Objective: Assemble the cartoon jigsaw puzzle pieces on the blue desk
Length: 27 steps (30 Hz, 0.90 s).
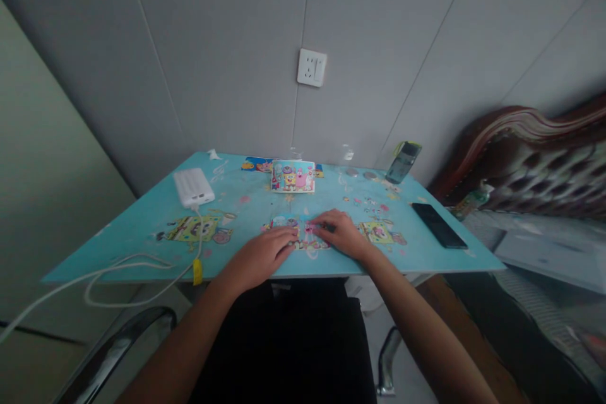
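A small flat cartoon picture (307, 241) lies near the front edge of the table, with pink and yellow figures on it. I cannot tell whether it is one sheet or several pieces. My left hand (266, 254) rests over its left side, fingers stretched out and thumb apart. On its right side lies my right hand (339, 231), the fingers slightly bent and apart, with fingertips touching the picture. Parts of the picture are hidden under both hands. Behind it, a similar cartoon card (293, 177) with sponge and starfish figures stands propped up, facing me.
The blue table (142, 227) has cartoon prints. A white power bank (194, 187) with a white cable (199, 233) lies at left. At right are a black phone (439, 225) and a grey bottle (404, 163). A wall socket (311, 67) is ahead; a bed headboard (544, 145) stands at right.
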Available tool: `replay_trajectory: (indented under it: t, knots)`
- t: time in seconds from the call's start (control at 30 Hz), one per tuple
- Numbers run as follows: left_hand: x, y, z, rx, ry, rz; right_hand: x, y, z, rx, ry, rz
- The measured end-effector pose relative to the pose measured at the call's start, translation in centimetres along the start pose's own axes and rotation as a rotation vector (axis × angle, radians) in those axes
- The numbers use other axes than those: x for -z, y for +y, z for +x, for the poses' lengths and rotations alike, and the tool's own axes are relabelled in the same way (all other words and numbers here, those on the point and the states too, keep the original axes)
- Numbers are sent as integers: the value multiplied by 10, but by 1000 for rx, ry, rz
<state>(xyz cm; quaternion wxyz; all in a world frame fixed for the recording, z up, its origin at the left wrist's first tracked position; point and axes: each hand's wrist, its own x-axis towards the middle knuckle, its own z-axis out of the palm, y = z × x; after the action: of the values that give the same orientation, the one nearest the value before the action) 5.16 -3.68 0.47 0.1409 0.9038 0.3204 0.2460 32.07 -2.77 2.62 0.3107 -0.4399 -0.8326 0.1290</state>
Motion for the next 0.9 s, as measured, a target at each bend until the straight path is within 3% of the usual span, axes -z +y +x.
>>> replay_trajectory:
  t: [0.23,0.37,0.5,0.6,0.9]
  knots:
    - [-4,-5,0,17,-2,17,-2,1,-2,-50,55,154]
    - [-5,-7,-1,20,-10,23,4,7,2,-113,165,213]
    - [-5,-9,-1,21,-3,13,14,31,12,-341,330,13]
    - [-5,-8,-1,29,-2,6,19,49,16,-481,358,-117]
    - [-6,-10,-1,22,11,8,16,56,14,-558,288,-327]
